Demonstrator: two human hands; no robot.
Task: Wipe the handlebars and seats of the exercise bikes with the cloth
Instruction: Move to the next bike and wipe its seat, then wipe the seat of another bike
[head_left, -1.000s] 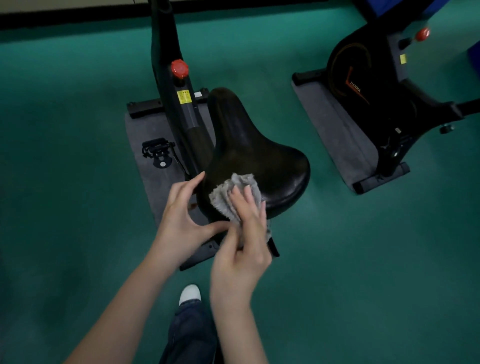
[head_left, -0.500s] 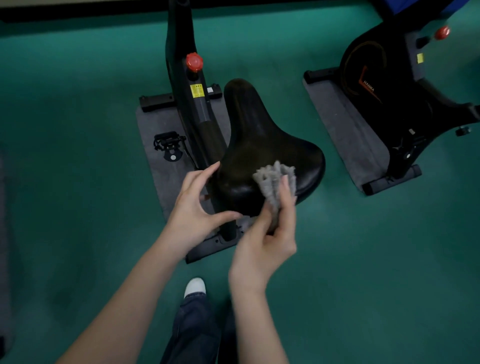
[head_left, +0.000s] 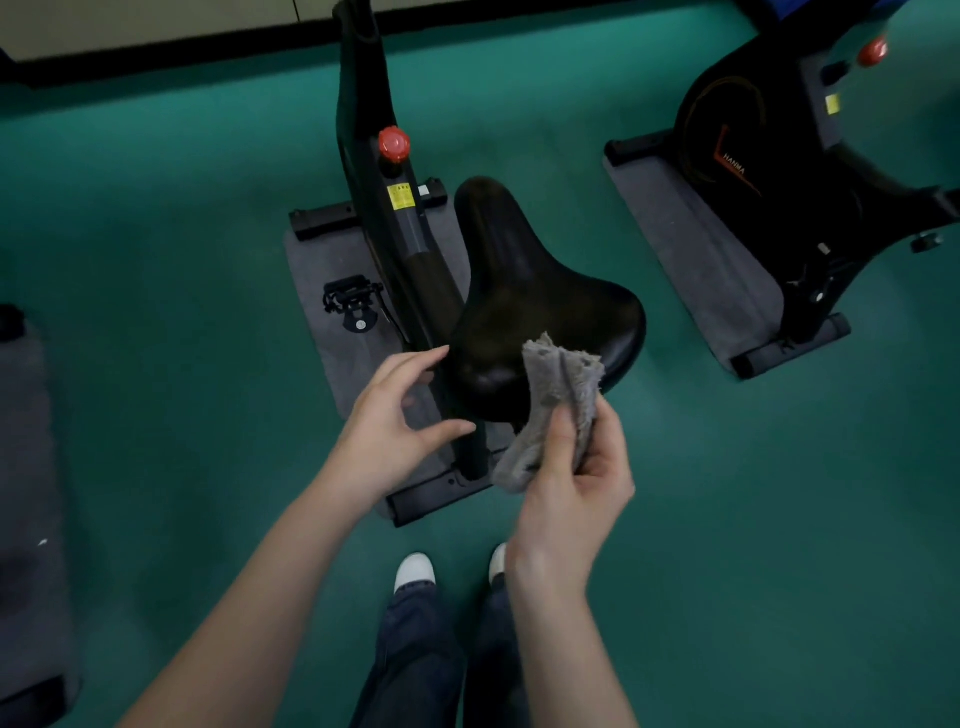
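Blocked along the left edge of the wide black padded saddle (head_left: 540, 291) by a slanted black frame beam (head_left: 402, 244). Open green floor (head_left: 675, 426) off its right edge, up to a second black exercise bike (head_left: 769, 171).

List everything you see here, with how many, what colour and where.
near bike: one, black, centre
seat: one, black, centre, on the near bike
cloth: one, grey, at the seat's rear edge
second bike: one, black, upper right
knobs: two, red, one on each bike
labels: two, yellow, one on each bike
pedal: one, black, left of the near bike
mats: three, grey, under both bikes and at the left edge
floor: one, green, all around
shoes: two, white, bottom centre
trousers: one pair, dark blue, bottom centre
left hand: one, open, beside the seat's left edge
right hand: one, gripping the cloth
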